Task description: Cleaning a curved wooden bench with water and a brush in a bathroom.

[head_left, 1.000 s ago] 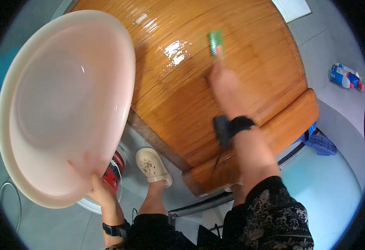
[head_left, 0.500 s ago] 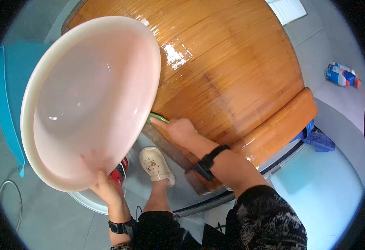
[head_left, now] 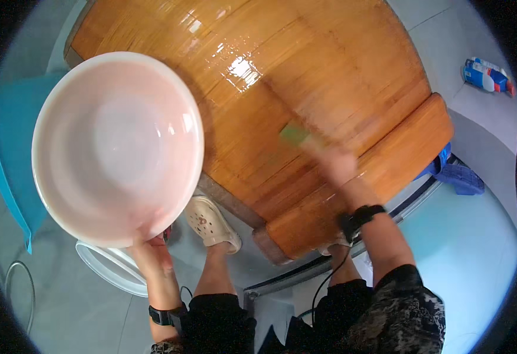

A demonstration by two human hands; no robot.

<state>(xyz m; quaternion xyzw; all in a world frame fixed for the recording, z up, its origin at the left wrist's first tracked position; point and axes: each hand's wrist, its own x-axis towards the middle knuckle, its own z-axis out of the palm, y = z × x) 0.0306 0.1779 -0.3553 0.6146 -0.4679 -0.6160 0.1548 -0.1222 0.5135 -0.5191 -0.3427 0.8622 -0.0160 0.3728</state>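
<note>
My left hand [head_left: 150, 255] grips the near rim of a round pale pink basin [head_left: 152, 153]. The basin's inside faces up, and its far side reaches over the edge of a big, wet, varnished wooden panel [head_left: 240, 118]. My right hand [head_left: 336, 166] is over that panel and smeared by motion. From its fingers sticks out a small, flat green scrubber [head_left: 294, 134], too blurred to make out exactly, against the wood. A raised wooden rail [head_left: 359, 183] runs along the panel's near right side, beneath my right wrist.
A turquoise tub [head_left: 19, 159] stands at the left, near a grey hose [head_left: 19, 283]. A white bucket [head_left: 111, 268] is partly under the basin. My feet in cream clogs [head_left: 210, 224] are close to the panel. Bottles [head_left: 485, 75] and blue slippers [head_left: 459, 177] lie at the right.
The basin has levelled from a steep tilt and moved slightly nearer the wood's left edge. My right hand has swept rightward across the panel with the green scrubber, away from the basin's side.
</note>
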